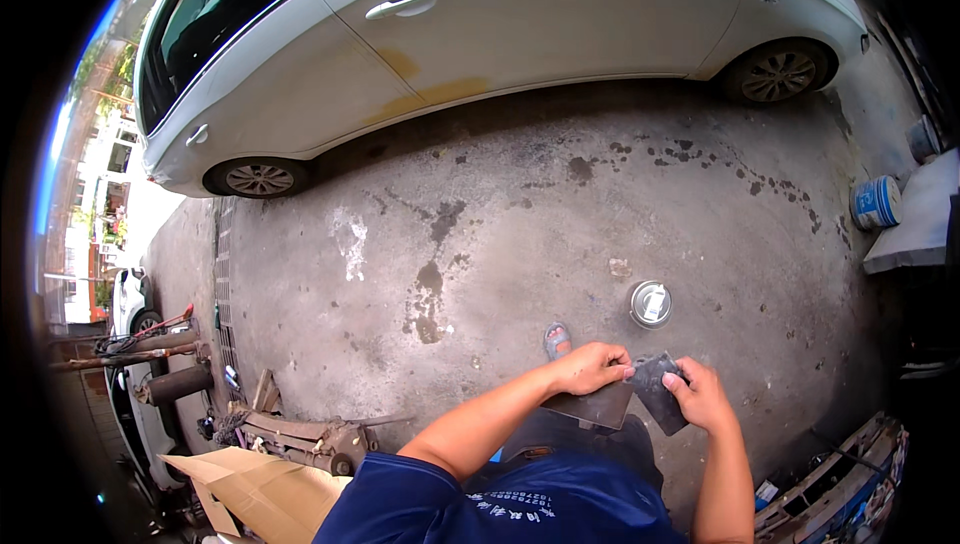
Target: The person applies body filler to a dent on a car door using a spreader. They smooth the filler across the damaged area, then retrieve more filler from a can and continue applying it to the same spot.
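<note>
Centrally, a dark sheet (657, 404): my right fingers (676, 385) grip its right edge; my left fingers (614, 374) pinch its upper-left corner.

The bare left forearm (490, 422) slants up rightward from a short navy-blue fabric sleeve (390, 492) to the bare left hand (592, 369), its thumb and fingertips drawn together. The bare right forearm (727, 474) rises almost upright to the bare right hand (702, 396), gripping, thumb angled leftward.
</note>
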A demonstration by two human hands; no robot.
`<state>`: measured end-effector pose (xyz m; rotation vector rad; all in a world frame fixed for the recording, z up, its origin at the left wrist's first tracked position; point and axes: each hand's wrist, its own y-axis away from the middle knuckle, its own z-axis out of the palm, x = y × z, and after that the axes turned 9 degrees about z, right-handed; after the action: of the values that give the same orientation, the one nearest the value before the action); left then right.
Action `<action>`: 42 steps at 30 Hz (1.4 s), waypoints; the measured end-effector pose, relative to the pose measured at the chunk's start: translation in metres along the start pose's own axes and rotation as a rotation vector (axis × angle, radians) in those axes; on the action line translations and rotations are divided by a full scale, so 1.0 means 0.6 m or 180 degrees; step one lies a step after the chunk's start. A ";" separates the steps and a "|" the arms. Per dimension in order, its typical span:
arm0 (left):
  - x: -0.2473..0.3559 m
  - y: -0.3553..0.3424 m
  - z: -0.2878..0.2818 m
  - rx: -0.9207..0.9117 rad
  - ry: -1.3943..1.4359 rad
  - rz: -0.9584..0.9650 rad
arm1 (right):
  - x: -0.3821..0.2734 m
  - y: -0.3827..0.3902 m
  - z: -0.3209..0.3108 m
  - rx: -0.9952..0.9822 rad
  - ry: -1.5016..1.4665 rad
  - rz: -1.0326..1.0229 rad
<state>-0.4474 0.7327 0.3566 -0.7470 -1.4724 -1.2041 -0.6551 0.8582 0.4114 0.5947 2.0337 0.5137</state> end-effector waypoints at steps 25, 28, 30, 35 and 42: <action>-0.420 -0.096 -0.023 0.0503 -0.0167 -0.0725 | 0.349 -0.350 0.303 -0.0535 -0.2951 0.0393; -0.478 -0.126 -0.030 0.0651 -0.0225 -0.0454 | 0.389 -0.394 0.326 -0.0438 -0.3188 0.0305; -0.506 -0.141 -0.030 0.0749 -0.0234 -0.0199 | 0.411 -0.423 0.330 -0.0480 -0.3242 0.0188; -0.541 -0.166 -0.035 0.0529 -0.0685 -0.0053 | 0.456 -0.495 0.315 -0.0516 -0.2955 -0.0404; -0.557 -0.184 0.001 0.0541 -0.0984 0.0001 | 0.425 -0.500 0.332 -0.1118 -0.1768 -0.0936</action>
<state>-0.4604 0.7476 0.0050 -0.8432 -1.8029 -0.9781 -0.6609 0.7954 -0.0254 0.1866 1.4258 0.4525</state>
